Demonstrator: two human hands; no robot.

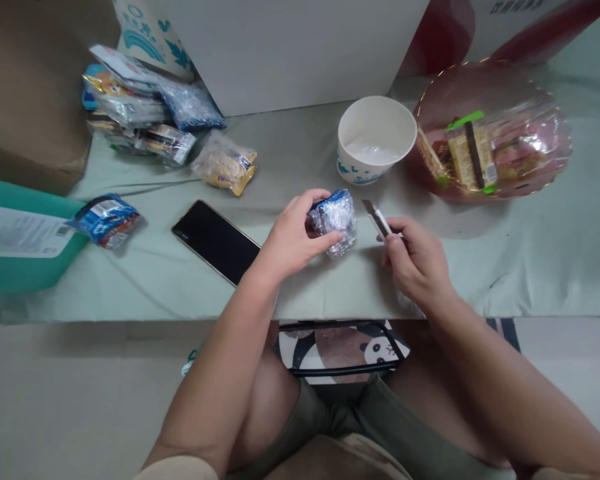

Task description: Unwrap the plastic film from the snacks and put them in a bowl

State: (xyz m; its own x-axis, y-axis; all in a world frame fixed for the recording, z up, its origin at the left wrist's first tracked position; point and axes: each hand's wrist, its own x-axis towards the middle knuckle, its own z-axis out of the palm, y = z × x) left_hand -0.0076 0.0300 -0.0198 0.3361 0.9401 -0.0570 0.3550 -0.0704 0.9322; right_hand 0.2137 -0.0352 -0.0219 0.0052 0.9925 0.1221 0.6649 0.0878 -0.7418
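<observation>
In the head view my left hand (295, 233) grips a small packet wrapped in clear plastic (336, 223), with blue and silver showing through. Its thumb and fingers close on the packet's left side, just above the table. My right hand (417, 257) is closed around a box cutter (379, 219) whose blade is out. The blade tip points up and left, a short gap to the right of the packet. Behind both hands stands a white paper bowl (375, 137) with blue print and some clear plastic inside. A black phone (217, 240) lies left of my left hand, partly covered by my forearm.
A pink gold-rimmed bowl (430, 100) holds wrapped snacks at the right. Several packaged snacks (145, 107) are piled at the back left, near a yellow packet (230, 170) and a blue packet (109, 219). A green box (25, 267) and large cartons border the table (530, 267).
</observation>
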